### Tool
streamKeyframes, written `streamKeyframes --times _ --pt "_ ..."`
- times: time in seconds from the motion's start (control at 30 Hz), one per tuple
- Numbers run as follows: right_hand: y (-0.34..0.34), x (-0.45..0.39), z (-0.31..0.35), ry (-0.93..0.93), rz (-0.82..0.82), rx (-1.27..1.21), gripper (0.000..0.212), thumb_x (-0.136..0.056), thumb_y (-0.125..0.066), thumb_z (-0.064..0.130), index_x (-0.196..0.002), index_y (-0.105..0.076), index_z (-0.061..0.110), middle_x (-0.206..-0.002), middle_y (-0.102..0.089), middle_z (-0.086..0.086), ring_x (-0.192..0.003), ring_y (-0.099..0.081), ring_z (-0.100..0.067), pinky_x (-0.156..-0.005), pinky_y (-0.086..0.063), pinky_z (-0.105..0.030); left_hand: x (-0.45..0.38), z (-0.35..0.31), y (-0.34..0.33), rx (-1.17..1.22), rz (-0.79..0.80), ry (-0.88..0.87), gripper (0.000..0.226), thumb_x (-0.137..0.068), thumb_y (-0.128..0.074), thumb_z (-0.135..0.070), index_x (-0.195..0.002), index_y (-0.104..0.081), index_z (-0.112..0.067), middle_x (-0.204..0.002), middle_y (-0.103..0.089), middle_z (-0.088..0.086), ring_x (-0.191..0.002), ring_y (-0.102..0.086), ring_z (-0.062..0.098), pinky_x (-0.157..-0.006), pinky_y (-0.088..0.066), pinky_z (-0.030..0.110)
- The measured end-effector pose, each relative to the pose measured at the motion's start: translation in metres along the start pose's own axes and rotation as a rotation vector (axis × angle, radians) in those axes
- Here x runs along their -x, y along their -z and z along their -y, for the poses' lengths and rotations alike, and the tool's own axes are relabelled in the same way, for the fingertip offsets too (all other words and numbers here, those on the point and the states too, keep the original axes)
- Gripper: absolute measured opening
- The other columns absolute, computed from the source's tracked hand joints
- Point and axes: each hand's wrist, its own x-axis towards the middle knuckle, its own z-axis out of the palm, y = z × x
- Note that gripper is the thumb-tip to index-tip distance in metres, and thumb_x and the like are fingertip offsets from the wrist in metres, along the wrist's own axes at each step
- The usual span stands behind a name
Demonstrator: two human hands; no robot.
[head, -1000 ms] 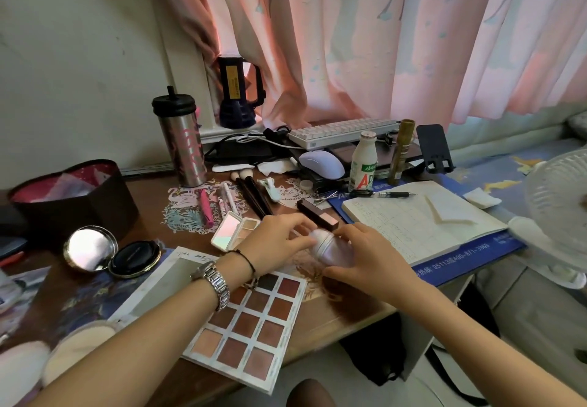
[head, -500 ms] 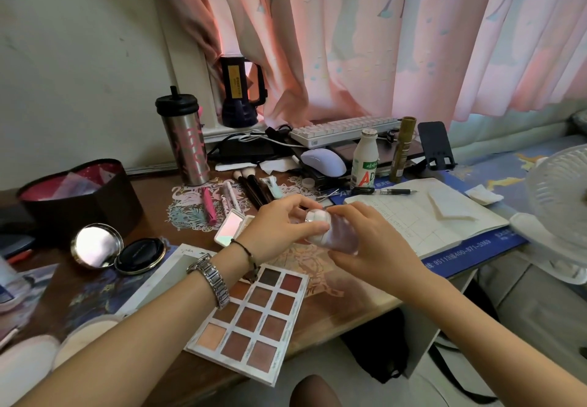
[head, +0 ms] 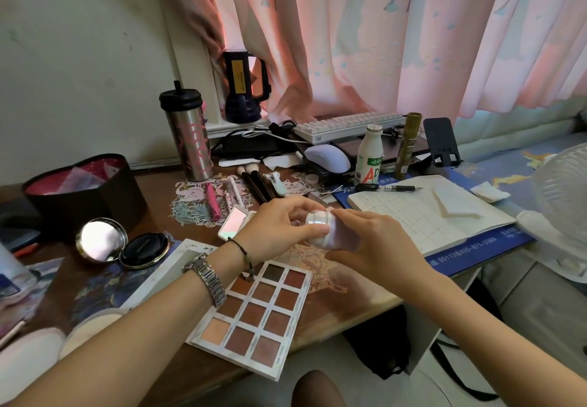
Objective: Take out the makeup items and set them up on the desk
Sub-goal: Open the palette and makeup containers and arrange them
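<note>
Both hands met above the desk [head: 346, 298], and the small jar [head: 324, 227] lay on its side between them, held off the wood. The left hand [head: 279, 228] curled its fingers and thumb round the ribbed silvery cap end; the right hand [head: 378, 244] wrapped the smooth, pale pinkish body, its fingertips touching the cap's edge. What the jar held could not be told. Just beneath the left wrist lay the eyeshadow palette [head: 257, 311], a flat white card with twelve square pans of matte browns and pinks. Beyond the left fingers sat a small open pan case [head: 235, 223] with a pearly mirror, and further out makeup brushes [head: 254, 181]. Far left of the left hand stood a dark heart-shaped box [head: 85, 197] with pink lining and crumpled tissue inside, and beside it an open round compact [head: 124, 246], its mirror shiny, its black lid glossy.
</note>
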Motion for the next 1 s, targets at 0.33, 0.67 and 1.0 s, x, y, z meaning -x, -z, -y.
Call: streamKeyframes --times 0.33,0.67,1.0 --pt "-0.003 0.000 0.000 -0.017 0.006 -0.035 0.063 -0.069 -0.077 0.044 -0.123 -0.056 0.019 -0.112 -0.064 0.003 -0.089 -0.059 -0.015 -0.074 -0.052 -0.032 0.002 0.004 0.002 0.060 0.035 0.029 0.037 -0.081 -0.071 -0.023 -0.116 -0.062 -0.023 -0.101 -0.068 -0.004 -0.092 -0.066 0.007 -0.074 -0.057 0.020" --pt "-0.002 0.002 -0.008 -0.159 0.037 -0.077 0.070 -0.067 -0.077 0.048 -0.127 -0.053 0.020 -0.107 -0.056 0.003 -0.087 -0.053 -0.012 -0.076 -0.049 -0.028 -0.005 0.014 0.017 -0.088 -0.061 -0.001 0.046 -0.083 -0.065 -0.034 -0.127 -0.051 -0.040 -0.112 -0.061 -0.007 -0.093 -0.061 0.011 -0.082 -0.052 0.020" --pt "-0.003 0.005 -0.014 -0.200 0.054 -0.076 0.064 -0.070 -0.074 0.047 -0.124 -0.053 0.019 -0.107 -0.049 0.006 -0.087 -0.051 -0.010 -0.074 -0.048 -0.023 -0.017 0.047 0.017 -0.236 -0.126 0.067 0.036 -0.073 -0.077 -0.018 -0.106 -0.064 -0.026 -0.102 -0.063 -0.009 -0.089 -0.060 0.002 -0.074 -0.050 0.016"
